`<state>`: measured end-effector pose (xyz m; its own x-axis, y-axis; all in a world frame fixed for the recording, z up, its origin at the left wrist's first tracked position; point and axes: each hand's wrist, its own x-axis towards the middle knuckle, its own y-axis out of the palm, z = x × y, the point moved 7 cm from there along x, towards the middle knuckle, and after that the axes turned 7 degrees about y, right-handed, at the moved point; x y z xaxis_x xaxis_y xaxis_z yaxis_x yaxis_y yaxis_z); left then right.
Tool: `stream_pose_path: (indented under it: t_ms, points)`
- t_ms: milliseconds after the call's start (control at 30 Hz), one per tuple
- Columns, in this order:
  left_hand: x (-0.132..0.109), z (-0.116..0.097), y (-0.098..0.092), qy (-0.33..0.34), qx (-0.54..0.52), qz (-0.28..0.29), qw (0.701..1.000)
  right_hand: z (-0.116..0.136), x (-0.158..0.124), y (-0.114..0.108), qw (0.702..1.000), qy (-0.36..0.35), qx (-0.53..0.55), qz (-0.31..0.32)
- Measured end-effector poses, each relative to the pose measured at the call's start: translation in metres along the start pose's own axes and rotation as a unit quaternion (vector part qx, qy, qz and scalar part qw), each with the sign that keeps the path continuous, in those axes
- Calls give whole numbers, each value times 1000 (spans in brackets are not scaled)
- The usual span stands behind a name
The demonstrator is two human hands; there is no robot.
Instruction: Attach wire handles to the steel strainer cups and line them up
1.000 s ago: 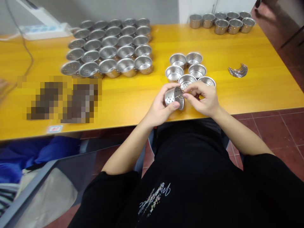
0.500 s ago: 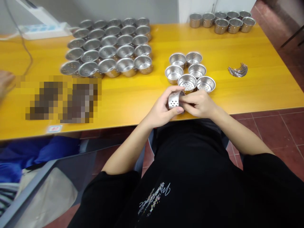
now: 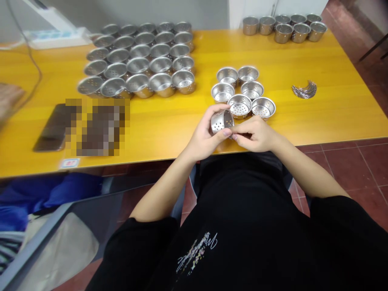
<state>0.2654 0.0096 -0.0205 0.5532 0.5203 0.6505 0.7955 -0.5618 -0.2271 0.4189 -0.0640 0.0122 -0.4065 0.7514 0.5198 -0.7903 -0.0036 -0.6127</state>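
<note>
A small perforated metal cup (image 3: 217,122) lies tipped on its side in my left hand (image 3: 203,137), its mouth facing right. The fingers wrap over its top and the thumb presses near the lower rim. My right hand (image 3: 258,134) is pinched at that rim, thumb and index finger close together; anything small between the fingertips is hidden. Just beyond my hands stands a cluster of several like cups (image 3: 239,108), upright on the yellow table (image 3: 157,129). To the right lies a small bunch of curved metal wires (image 3: 304,91).
Rows of perforated cups (image 3: 139,85) fill the table's back left. More cups (image 3: 284,33) stand at the back right. A phone (image 3: 53,128) and a pixelated dark object (image 3: 101,129) lie at left, with a power strip (image 3: 57,38) behind. A blurred brown shape shows at the left edge.
The cup has turned slightly so more of its inside shows. My right fingers have drawn back from inside its mouth to the lower rim.
</note>
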Motion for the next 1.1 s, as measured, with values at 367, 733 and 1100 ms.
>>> stream_pose_path:
  t_ms: [367,733,1100]
  points:
    - [-1,7,-5,-25,-13,-7,1000,-11,-5,15,985,5,-167,28]
    - [-9,26,2,-78,-92,-13,993,-30,2,-57,963,114,-153,-189]
    - [-6,15,-5,-89,-111,-81,986,-216,81,-201,821,422,-357,-145]
